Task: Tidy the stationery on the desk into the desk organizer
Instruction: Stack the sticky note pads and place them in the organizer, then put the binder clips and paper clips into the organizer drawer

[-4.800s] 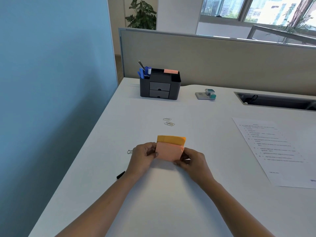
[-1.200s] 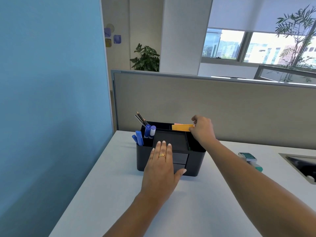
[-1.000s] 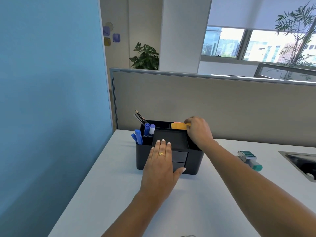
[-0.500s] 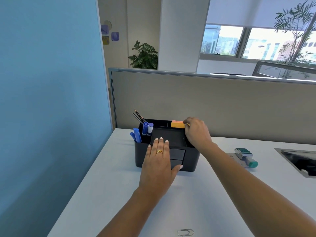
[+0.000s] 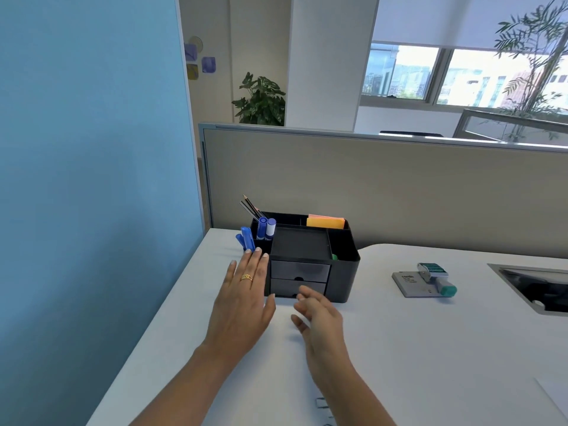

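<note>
Neither hand's got anything in it right now. Left hand (image 5: pixel 246 298) is flat with straight fingers by the organizer's (image 5: pixel 345 272) front left corner (can't tell if it's touching). Right hand (image 5: pixel 319 318) hangs loose and half-curled in front of the lower drawer (image 5: pixel 296 287).

Half a sec ago the right was up at the back pressing the notes (image 5: pixel 325 222) in while the left steadied the box, and now both have pulled back. The notes sit in the back right slot, orange in front of pink, so I'd call that item done.

Elsewhere, pencils (image 5: pixel 250 207) and blue markers (image 5: pixel 266 229) stand in the left slots. The middle tray (image 5: pixel 299 242) looks bare, something green (image 5: pixel 334 257) sits low on the right, and both drawers are closed.

Still out on the desk (image 5: pixel 430 348) are the stapler (image 5: pixel 424 279) and what looks like a clip (image 5: pixel 321 402) at the bottom edge.
</note>
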Demonstrator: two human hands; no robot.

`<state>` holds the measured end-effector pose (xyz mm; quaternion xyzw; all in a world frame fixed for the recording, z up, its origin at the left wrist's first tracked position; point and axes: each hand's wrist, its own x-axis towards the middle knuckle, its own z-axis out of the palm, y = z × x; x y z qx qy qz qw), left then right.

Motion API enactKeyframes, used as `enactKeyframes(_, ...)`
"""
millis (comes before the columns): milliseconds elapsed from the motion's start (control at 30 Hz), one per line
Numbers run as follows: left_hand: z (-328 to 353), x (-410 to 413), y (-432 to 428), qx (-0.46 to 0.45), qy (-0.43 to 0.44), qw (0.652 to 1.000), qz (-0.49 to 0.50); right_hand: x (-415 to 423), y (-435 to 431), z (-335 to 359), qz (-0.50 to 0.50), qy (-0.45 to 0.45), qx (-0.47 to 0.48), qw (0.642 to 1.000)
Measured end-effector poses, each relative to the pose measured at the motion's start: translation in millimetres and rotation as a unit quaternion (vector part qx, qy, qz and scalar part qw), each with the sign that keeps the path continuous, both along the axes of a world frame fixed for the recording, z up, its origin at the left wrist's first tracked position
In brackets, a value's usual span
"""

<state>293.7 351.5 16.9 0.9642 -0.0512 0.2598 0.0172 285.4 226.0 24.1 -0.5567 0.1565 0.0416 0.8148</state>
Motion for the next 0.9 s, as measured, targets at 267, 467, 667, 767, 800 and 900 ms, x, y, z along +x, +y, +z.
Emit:
enactKeyframes(267,1.9,4.2,-1.6,0.005,-0.015,1.000,0.005,10.4,14.3,5.1,0.010,0.052,0.275,0.960)
enactKeyframes(467,3.3,3.0,-3.4,-0.024,0.002,1.000,0.001,13.5,20.2,5.1,-0.001,0.065,0.315,0.947)
enactKeyframes(667,12.8,-6.7,-6.0,-0.100,0.037,0.993,-0.040,2.8,16.6,-0.3,0.008,0.075,0.286,0.955)
enactKeyframes(767,16.5,-8.8,-7.5,-0.111,0.044,0.992,-0.039,-8.9,12.8,-3.5,0.012,0.079,0.303,0.950)
enactKeyframes(800,17.2,-9.4,-8.2,-0.118,0.050,0.991,-0.037,-12.5,12.2,-4.6,0.014,0.082,0.309,0.947)
enactKeyframes(900,19.7,-9.7,-9.0,-0.116,0.059,0.991,-0.032,-20.7,10.8,-7.8,0.015,0.087,0.330,0.940)
